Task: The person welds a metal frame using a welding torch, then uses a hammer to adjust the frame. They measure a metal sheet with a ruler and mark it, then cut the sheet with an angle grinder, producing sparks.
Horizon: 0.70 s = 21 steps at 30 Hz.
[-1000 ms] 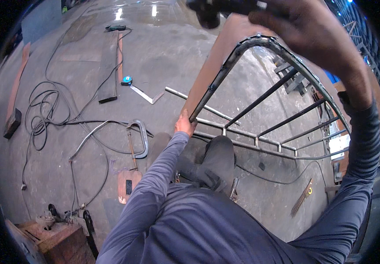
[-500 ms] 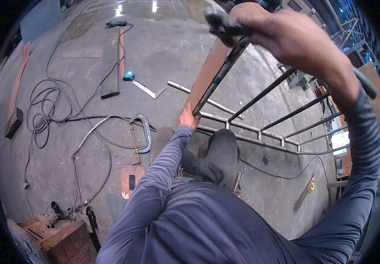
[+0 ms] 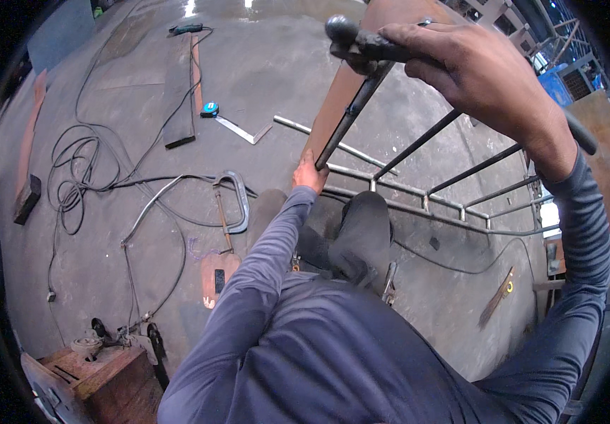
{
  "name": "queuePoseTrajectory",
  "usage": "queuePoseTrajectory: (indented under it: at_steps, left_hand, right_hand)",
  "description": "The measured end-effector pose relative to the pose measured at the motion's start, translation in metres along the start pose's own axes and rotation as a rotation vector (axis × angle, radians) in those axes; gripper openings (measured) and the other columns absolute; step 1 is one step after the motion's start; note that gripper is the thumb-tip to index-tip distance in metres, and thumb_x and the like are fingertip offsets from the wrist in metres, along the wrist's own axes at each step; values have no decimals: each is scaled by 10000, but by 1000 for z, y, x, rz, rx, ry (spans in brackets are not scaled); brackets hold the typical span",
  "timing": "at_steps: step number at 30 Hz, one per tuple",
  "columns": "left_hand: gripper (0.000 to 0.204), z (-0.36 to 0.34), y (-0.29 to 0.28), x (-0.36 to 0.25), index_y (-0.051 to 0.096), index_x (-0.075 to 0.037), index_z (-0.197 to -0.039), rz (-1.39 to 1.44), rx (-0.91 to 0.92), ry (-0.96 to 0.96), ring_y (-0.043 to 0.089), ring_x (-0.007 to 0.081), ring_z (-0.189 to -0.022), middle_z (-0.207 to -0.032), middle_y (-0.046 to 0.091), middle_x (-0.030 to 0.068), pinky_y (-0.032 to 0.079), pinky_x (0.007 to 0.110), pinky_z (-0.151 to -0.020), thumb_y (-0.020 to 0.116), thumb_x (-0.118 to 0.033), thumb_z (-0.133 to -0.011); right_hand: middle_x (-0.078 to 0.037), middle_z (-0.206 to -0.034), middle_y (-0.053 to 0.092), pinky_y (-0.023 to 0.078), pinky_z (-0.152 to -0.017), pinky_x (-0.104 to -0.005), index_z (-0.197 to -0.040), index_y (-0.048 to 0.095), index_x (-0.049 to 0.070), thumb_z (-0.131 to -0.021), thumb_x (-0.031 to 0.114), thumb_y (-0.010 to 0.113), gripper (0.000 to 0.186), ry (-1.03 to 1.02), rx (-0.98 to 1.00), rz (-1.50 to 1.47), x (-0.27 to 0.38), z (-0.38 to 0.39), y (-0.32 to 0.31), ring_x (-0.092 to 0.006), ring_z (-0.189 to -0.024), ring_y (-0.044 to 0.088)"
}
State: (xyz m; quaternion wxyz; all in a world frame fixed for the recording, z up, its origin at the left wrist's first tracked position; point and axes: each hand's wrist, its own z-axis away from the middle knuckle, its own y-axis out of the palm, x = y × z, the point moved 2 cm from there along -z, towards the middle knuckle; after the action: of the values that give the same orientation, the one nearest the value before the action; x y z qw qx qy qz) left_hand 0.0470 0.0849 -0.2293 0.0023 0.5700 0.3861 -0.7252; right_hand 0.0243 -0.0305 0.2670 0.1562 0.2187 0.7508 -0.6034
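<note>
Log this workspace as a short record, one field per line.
Left hand: gripping the near end of the brown board, beside a bar of the metal frame
Right hand: closed on a hammer
Hammer head: by the frame's far end; contact unclear
Frame: dark bars, with paler rails on the near side
Floor, left: clamp, blue tape measure touching or beside a metal square, power tool on a dark beam
Floor, right: small brush

Clamp [image 3: 241,203], cables [image 3: 135,182] and metal frame [image 3: 417,145] mark a metalworking workshop.
</note>
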Motion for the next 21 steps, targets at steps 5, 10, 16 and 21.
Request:
queuePoseTrajectory:
  at_steps: [5, 10, 16, 21]
  left_hand:
    - [841, -9, -2, 16, 391, -31, -1535, -77, 45, -31, 648, 452, -1171, -1290, 650, 291, 516, 509, -1020, 783, -286, -836]
    - [802, -5, 11, 10, 454, -55, -1512, -49, -6, 25, 670, 449, -1125, -1209, 686, 277, 528, 522, -983, 804, -332, -846]
    - [714, 1, 1, 17, 490, -84, -1466, -30, 40, 65, 669, 472, -1098, -1188, 696, 270, 520, 541, -949, 781, -320, -859]
    - [650, -1, -2, 19, 532, -126, -1427, -42, 32, 72, 665, 481, -1096, -1158, 712, 272, 521, 531, -946, 779, -319, -858]
  right_hand:
    - [-203, -831, 695, 531, -705, -508, -1160, 736, 123, -931, 228, 664, 262, 245, 176, -188, 5, 20, 0, -417, -768, 678]
    - [-229, -974, 731, 545, -772, -437, -1270, 683, 43, -932, 214, 725, 381, 519, 231, -659, 21, 123, 18, -394, -854, 718]
    - [-19, -842, 654, 510, -543, -264, -1369, 632, 71, -1009, 190, 621, 378, 1418, 347, -1219, 110, 275, 112, -80, -680, 614]
    - [-79, -800, 662, 489, -418, -305, -1550, 358, -4, -971, 93, 646, 653, 2101, -104, -1493, 249, 425, 228, -153, -547, 606]
